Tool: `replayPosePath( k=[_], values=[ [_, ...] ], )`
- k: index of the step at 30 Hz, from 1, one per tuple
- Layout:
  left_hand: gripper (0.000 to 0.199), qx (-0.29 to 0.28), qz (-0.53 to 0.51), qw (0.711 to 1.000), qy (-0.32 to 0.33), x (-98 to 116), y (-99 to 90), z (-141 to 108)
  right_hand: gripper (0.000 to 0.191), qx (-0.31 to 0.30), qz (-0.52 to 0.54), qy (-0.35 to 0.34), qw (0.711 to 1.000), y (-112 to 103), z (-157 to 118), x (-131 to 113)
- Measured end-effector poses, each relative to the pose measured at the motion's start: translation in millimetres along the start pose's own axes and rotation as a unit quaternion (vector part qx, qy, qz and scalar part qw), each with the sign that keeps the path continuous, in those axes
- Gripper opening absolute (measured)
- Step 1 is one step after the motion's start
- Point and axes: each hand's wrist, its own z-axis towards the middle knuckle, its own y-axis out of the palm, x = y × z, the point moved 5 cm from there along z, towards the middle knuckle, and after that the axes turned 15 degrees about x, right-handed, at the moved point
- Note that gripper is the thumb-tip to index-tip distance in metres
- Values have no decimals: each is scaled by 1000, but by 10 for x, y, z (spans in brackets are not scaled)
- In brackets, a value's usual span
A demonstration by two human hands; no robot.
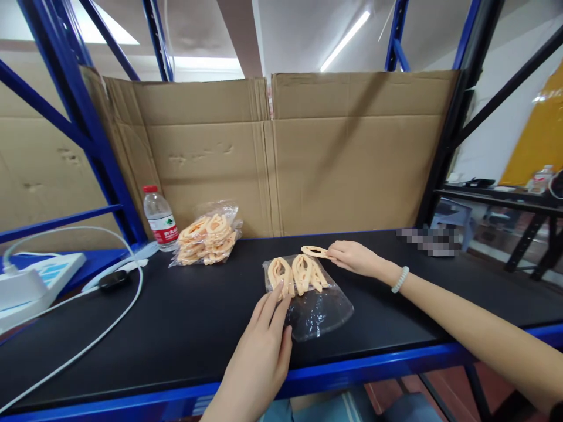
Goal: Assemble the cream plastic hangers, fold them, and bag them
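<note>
My right hand [357,258], a beaded bracelet at its wrist, pinches one end of a peach-coloured, flat plastic loop-shaped piece [313,251] just above the black tabletop. Below and left of it lies a clear plastic bag [319,316]. Several similar peach loop pieces [303,274] lie in two groups at the bag's far end; whether every one is inside it I cannot tell. My left hand [261,343] is open, its fingers stretched out, the fingertips resting at the near end of the left group [280,274].
Behind on the left are a filled clear bag of peach pieces [209,237] and a red-capped water bottle [160,220]. A white cable [139,287] loops beside a power strip [39,287]. Cardboard [352,158] walls the back; blue posts [99,158] frame the bench.
</note>
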Motion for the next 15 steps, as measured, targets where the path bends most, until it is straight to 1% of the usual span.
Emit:
replayPosePath(
  k=[3,6,10,15],
  values=[
    [48,3,9,1000,5,2,-4,8,19,51,36,25,998,-70,49,1],
    [49,6,11,1000,4,-1,-7,12,18,101,72,71,990,-167,111,30],
    [49,10,4,1000,4,-5,-4,11,14,160,112,123,973,-247,129,81],
    [49,4,6,1000,6,-9,3,6,10,218,143,193,946,-264,79,162]
  ],
)
